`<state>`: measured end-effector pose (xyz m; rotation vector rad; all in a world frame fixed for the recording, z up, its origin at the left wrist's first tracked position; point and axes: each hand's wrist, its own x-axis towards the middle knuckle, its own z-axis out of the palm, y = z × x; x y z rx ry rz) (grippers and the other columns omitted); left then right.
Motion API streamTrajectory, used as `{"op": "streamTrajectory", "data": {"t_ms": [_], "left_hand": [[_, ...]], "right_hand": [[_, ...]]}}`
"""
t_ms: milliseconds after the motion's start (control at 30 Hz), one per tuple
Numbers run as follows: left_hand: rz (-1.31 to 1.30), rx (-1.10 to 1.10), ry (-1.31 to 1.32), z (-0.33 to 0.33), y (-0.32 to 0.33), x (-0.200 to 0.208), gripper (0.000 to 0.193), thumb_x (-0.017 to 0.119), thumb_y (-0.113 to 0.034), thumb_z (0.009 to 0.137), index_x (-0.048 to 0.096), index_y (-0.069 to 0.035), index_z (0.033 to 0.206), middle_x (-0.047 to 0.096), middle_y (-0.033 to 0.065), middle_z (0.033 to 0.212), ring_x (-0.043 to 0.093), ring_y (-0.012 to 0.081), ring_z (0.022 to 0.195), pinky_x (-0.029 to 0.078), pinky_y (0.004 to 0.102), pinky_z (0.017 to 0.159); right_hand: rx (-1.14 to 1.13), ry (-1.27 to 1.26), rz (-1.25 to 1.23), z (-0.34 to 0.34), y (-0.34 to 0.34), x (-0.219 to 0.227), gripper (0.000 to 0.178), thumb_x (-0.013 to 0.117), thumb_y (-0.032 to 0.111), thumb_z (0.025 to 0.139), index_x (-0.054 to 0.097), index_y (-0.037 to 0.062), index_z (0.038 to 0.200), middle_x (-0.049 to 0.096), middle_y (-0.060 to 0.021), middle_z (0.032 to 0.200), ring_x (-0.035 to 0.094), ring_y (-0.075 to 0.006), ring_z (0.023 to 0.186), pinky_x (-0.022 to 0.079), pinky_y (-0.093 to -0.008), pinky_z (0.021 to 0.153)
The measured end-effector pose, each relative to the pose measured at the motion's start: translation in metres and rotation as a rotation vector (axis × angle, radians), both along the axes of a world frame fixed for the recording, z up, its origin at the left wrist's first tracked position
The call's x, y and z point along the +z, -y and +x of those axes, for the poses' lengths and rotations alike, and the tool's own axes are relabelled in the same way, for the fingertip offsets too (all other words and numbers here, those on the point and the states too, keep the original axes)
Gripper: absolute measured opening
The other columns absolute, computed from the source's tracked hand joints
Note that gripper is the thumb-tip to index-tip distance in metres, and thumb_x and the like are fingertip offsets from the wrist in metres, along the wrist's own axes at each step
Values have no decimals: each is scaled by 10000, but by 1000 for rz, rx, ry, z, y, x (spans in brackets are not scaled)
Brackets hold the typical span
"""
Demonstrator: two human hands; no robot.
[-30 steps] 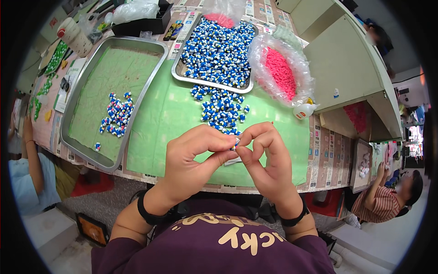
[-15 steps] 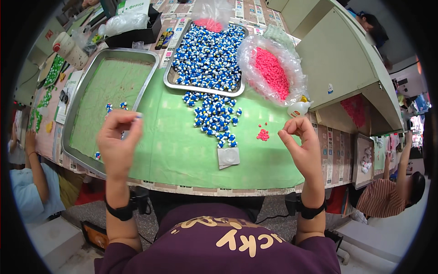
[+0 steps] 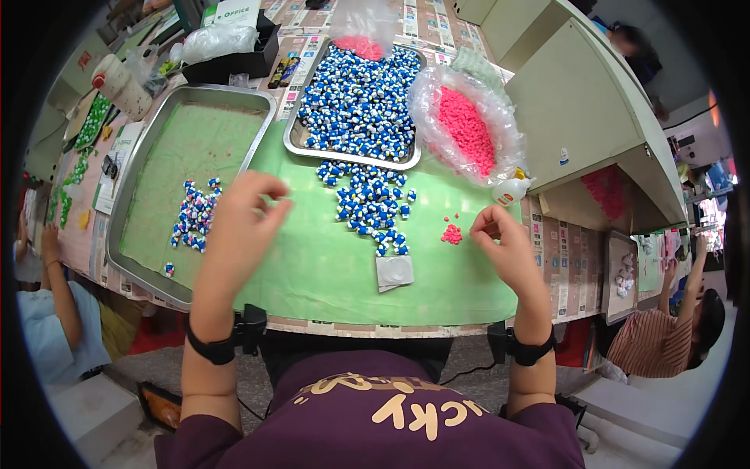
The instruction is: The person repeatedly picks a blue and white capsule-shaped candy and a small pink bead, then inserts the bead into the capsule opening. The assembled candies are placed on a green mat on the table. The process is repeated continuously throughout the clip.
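Note:
My left hand (image 3: pixel 248 227) is over the right rim of the left metal tray (image 3: pixel 125 262), thumb and fingers apart with nothing seen between them. Beside it in that tray lies a cluster of small blue-and-white pieces with pink on them (image 3: pixel 193 219). My right hand (image 3: pixel 509 248) is closed in a pinch beside a small heap of pink bits (image 3: pixel 451 234); anything between its fingertips is too small to make out. Between my hands, loose blue-and-white pieces (image 3: pixel 371 203) trail down the green cloth (image 3: pixel 320 281) to a grey square block (image 3: pixel 394 270).
A second metal tray (image 3: pixel 355 159) heaped with blue-and-white pieces stands at the back. To its right lie an open plastic bag of pink bits (image 3: pixel 466 129) and a small white bottle (image 3: pixel 512 190). A grey cabinet (image 3: pixel 586 102) bounds the right. Other people sit at both sides.
My left hand has moved right from over the left tray, and the small piece in its fingertips is gone from them. The cluster in the tray is now uncovered. My right hand moved slightly toward the pink heap.

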<state>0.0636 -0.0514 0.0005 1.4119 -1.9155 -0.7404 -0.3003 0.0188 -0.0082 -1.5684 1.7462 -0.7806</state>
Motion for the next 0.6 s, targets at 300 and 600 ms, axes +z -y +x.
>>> {"op": "streamTrajectory", "data": {"t_ms": [300, 600], "left_hand": [[23, -346, 202, -50, 13, -35, 199, 721, -10, 774, 646, -21, 958, 574, 127, 964, 641, 275, 799, 527, 372, 738], [153, -344, 226, -50, 17, -32, 185, 710, -72, 782, 667, -21, 954, 616, 157, 943, 638, 350, 906, 517, 433, 807]], "right_hand": [[50, -88, -154, 0, 27, -32, 129, 622, -68, 819, 536, -6, 893, 578, -107, 801, 592, -198, 716, 480, -318, 658], [42, -236, -169, 10, 34, -39, 109, 606, -36, 818, 531, 8, 884, 596, -168, 819, 603, -333, 751, 480, -405, 676]]}}
